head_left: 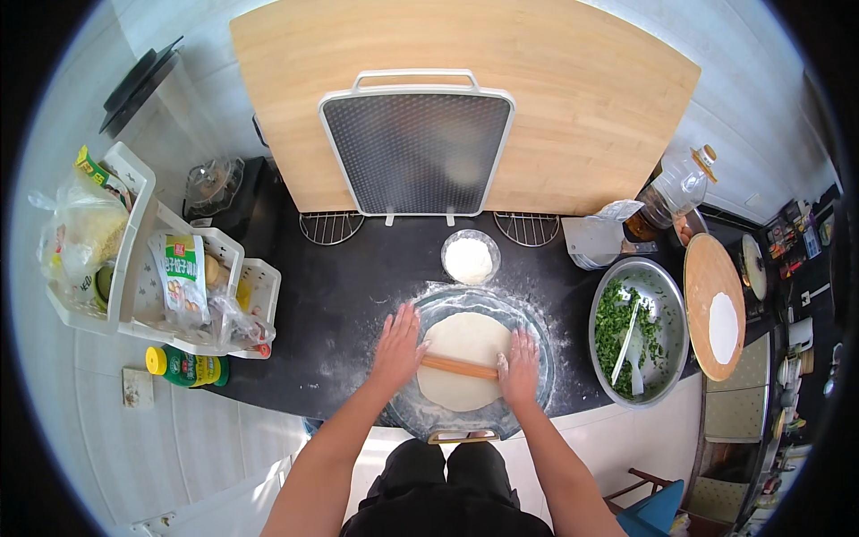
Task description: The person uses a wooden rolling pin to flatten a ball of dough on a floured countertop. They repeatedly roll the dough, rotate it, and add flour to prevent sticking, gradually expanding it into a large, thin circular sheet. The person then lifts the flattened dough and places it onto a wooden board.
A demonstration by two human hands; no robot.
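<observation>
A round, flattened sheet of dough (460, 333) lies on a grey see-through round board (436, 421) dusted with flour. Across the dough rests a wooden rolling pin (460, 367). My left hand (398, 345) lies on its left end, fingers stretched forward. On the right end sits my right hand (519, 362), floury, its fingers also stretched out rather than wrapped round. Both palms hide the pin's ends. Beyond the board stands a small clear bowl of white flour (469, 259). Loose flour is scattered round the board on the dark counter (327, 313).
At right are a steel bowl (682, 336) with chopped greens (611, 331) and a white spatula (636, 371), plus a round wooden board (707, 268). White baskets (143, 309) and a yellow-capped bottle (192, 367) stand left. A framed dark board (416, 152) leans at the back.
</observation>
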